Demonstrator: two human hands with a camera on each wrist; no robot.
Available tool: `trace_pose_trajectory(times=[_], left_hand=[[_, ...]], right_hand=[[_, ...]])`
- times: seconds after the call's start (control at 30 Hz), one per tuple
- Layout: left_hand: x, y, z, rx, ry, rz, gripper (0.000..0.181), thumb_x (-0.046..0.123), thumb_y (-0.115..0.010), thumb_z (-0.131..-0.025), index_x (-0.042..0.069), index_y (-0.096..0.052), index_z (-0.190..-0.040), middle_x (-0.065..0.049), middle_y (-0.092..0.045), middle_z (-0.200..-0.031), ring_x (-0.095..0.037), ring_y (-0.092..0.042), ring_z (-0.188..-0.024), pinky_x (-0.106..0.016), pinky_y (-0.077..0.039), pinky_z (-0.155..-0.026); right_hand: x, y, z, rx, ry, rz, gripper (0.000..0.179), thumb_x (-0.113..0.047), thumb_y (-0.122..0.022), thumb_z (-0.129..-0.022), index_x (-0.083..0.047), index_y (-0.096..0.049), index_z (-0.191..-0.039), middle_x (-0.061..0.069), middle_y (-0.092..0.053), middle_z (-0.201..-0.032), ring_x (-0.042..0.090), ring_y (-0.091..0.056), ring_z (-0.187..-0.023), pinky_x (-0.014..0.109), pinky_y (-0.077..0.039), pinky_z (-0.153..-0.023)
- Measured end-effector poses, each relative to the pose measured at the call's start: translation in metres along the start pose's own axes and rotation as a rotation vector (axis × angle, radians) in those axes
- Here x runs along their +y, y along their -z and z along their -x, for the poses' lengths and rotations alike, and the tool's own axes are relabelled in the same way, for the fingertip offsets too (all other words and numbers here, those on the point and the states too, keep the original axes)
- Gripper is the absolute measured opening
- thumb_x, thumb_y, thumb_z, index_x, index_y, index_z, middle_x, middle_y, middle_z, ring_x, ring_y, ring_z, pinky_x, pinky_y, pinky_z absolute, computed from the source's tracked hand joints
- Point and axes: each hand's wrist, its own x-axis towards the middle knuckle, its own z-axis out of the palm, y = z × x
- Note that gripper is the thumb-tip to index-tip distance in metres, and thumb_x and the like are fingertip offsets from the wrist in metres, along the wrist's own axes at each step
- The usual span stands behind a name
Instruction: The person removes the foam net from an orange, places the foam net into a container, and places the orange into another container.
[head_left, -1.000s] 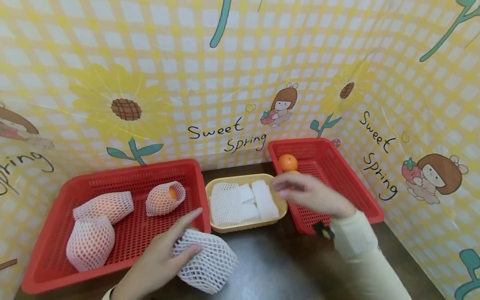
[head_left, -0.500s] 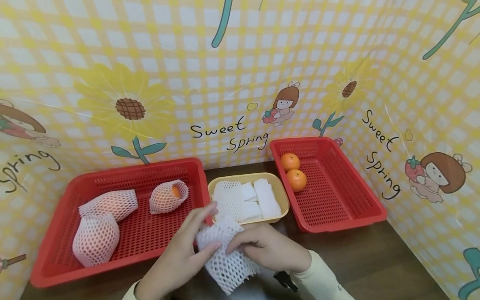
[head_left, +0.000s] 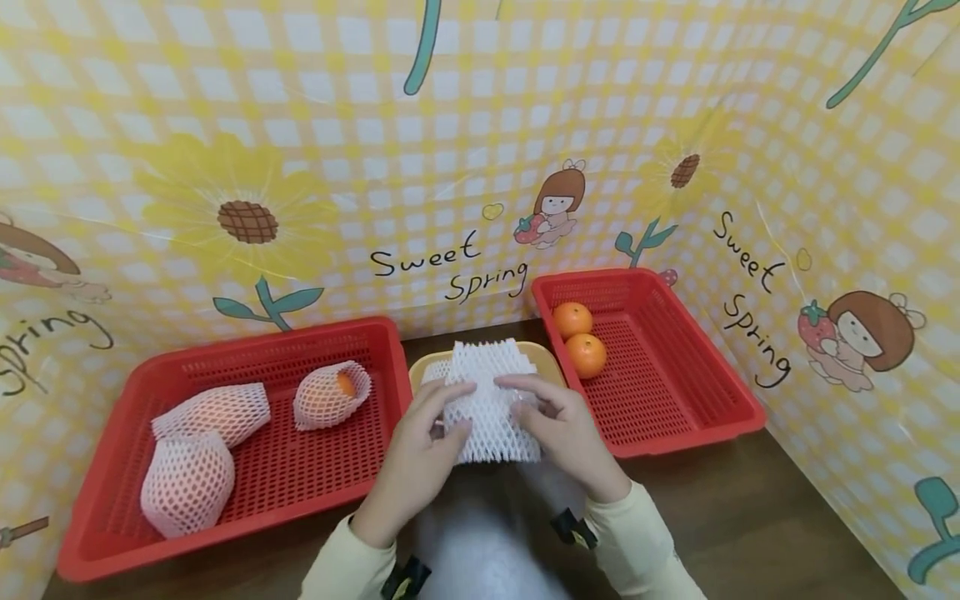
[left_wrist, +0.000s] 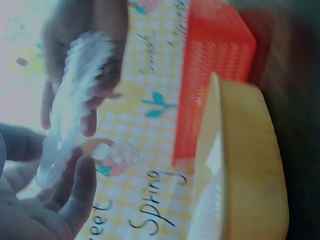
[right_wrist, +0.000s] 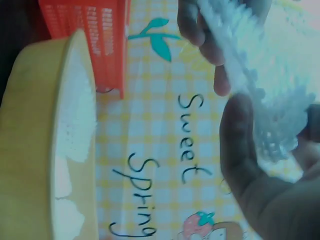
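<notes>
A white foam net sleeve [head_left: 491,417], flattened and with no fruit visible in it, is held up above the yellow basket [head_left: 551,348]. My left hand [head_left: 423,446] pinches its left side between thumb and fingers. On the right side, my right hand [head_left: 572,433] grips it the same way. The left wrist view shows the sleeve [left_wrist: 70,107] edge-on between both hands. More folded white sleeves [right_wrist: 75,115] lie in the basket, mostly hidden in the head view by the held one.
At left, a red basket [head_left: 247,533] holds three net-wrapped fruits [head_left: 187,483], one showing orange [head_left: 345,383] through its opening. The right red basket [head_left: 697,417] has two bare oranges [head_left: 585,356]. A patterned cloth [head_left: 420,183] stands behind the dark table [head_left: 720,517].
The sleeve has risen from the table's front to over the yellow basket. My right hand came back from the right red basket and took hold of the sleeve's right side.
</notes>
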Motion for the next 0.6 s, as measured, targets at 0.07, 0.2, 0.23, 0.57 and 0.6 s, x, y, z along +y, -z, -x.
trace_pose_trajectory(times=[0.07, 0.2, 0.23, 0.57, 0.6], left_hand=[[-0.006, -0.007, -0.013, 0.031, 0.033, -0.023, 0.048, 0.006, -0.066, -0.095, 0.020, -0.060, -0.140, 0.001, -0.053, -0.138, -0.019, -0.052, -0.098, -0.035, -0.049, -0.077], [-0.016, -0.022, -0.033, 0.017, 0.092, -0.125, 0.057, 0.006, -0.065, -0.095, 0.016, -0.050, -0.149, -0.008, -0.048, -0.145, -0.027, -0.052, -0.123, -0.050, -0.047, -0.097], [-0.018, -0.025, -0.037, 0.001, 0.107, -0.159, 0.059, 0.006, -0.064, -0.095, 0.014, -0.048, -0.151, -0.011, -0.047, -0.147, -0.030, -0.051, -0.127, -0.053, -0.045, -0.100], [-0.032, -0.052, -0.066, -0.195, 0.127, -0.630, 0.060, 0.021, -0.061, -0.099, 0.005, -0.042, -0.153, -0.024, -0.040, -0.153, -0.044, -0.043, -0.134, -0.065, -0.031, -0.106], [-0.034, -0.054, -0.068, -0.210, 0.119, -0.687, 0.057, 0.022, -0.060, -0.099, 0.005, -0.045, -0.151, -0.023, -0.043, -0.151, -0.045, -0.041, -0.135, -0.066, -0.029, -0.106]], right_hand=[[0.006, -0.003, -0.007, 0.085, -0.032, 0.048, 0.034, -0.001, -0.062, -0.096, -0.011, -0.071, -0.127, 0.000, -0.051, -0.065, 0.010, -0.041, -0.051, 0.024, -0.038, -0.048], [0.022, -0.012, -0.018, 0.234, 0.025, 0.308, 0.037, 0.001, -0.061, -0.094, -0.007, -0.069, -0.129, 0.004, -0.054, -0.068, 0.013, -0.040, -0.052, 0.028, -0.040, -0.049], [0.027, -0.014, -0.021, 0.263, 0.046, 0.391, 0.038, 0.002, -0.061, -0.093, -0.006, -0.069, -0.129, 0.007, -0.061, -0.077, 0.016, -0.048, -0.057, 0.031, -0.045, -0.054], [0.070, -0.020, -0.041, 0.272, -0.001, 0.865, 0.042, 0.010, -0.063, -0.085, 0.009, -0.062, -0.127, 0.030, -0.061, -0.107, 0.043, -0.062, -0.095, 0.055, -0.052, -0.084], [0.073, -0.021, -0.042, 0.253, -0.033, 0.893, 0.043, 0.009, -0.063, -0.084, 0.009, -0.062, -0.127, 0.030, -0.060, -0.106, 0.044, -0.062, -0.093, 0.055, -0.052, -0.082]])
